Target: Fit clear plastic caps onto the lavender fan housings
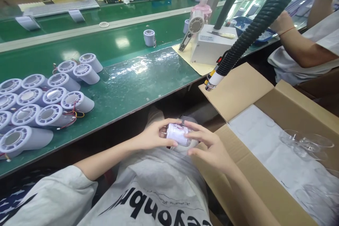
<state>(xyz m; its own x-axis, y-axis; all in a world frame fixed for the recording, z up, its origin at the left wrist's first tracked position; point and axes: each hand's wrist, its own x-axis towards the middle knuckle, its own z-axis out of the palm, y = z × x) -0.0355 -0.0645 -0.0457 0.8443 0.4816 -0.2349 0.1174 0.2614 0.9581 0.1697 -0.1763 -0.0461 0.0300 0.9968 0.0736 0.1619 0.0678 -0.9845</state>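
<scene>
Support the lilac cylinder [178,135] between both hands, over the lap, pointing roughly from left-hand to right-hand fingers. Grip the left end firmly with the left hand [152,135], placing fingers above and thumb below to prevent rolling. Spread the right hand [212,144] loosely about the opposite end, apparently touching the side with one fingertip; cannot tell about thumb contact. Preferably turn in small movements from the right-hand fingertips, without squeezing the clear edge [189,143] just beneath. Avoid knocking the open carton [304,113], right of the fingers, or the grouped cylinders [29,95], beyond and left.
</scene>
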